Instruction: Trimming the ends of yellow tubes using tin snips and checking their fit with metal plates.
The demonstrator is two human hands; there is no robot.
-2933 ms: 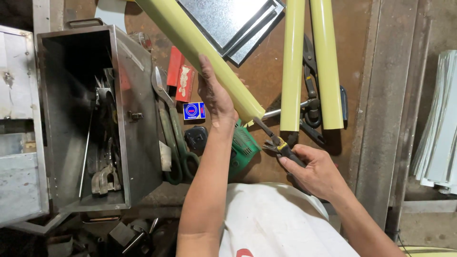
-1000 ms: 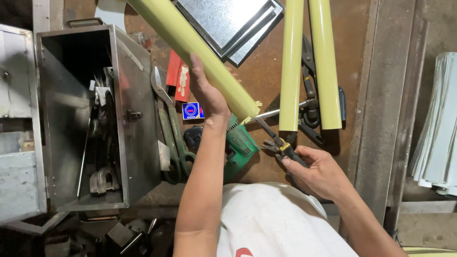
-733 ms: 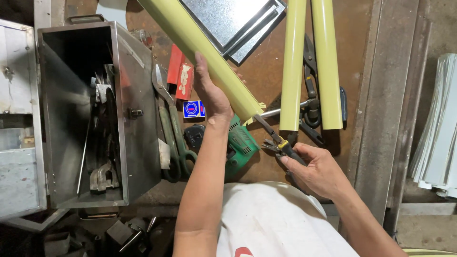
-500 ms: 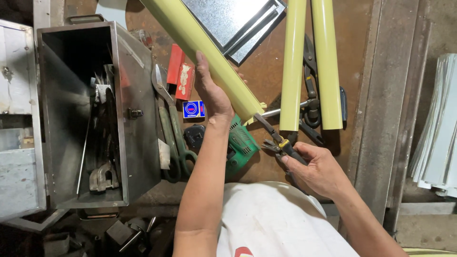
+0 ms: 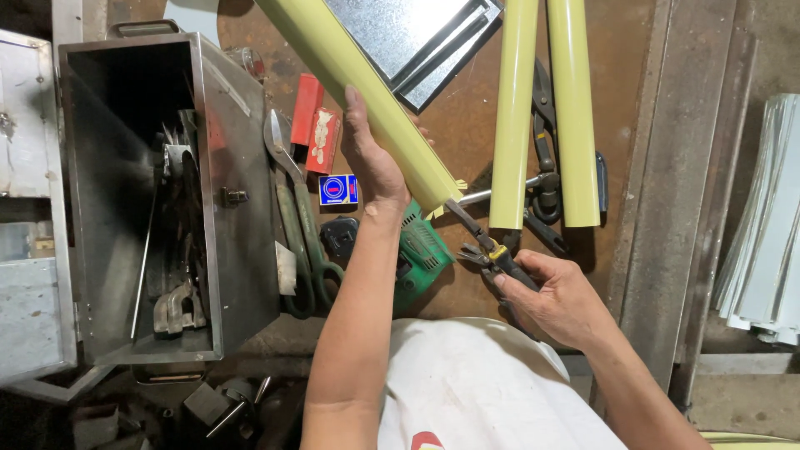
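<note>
Steel snips (image 5: pixel 482 243) were clenched in the right hand (image 5: pixel 560 296), their blades at the cut end of a pale yellow pipe (image 5: pixel 367 92); the left hand (image 5: pixel 372 162) gripped that pipe to steady it, slanted above the rusty table (image 5: pixel 467 125), beside an open metal toolbox (image 5: pixel 158 200)
</note>
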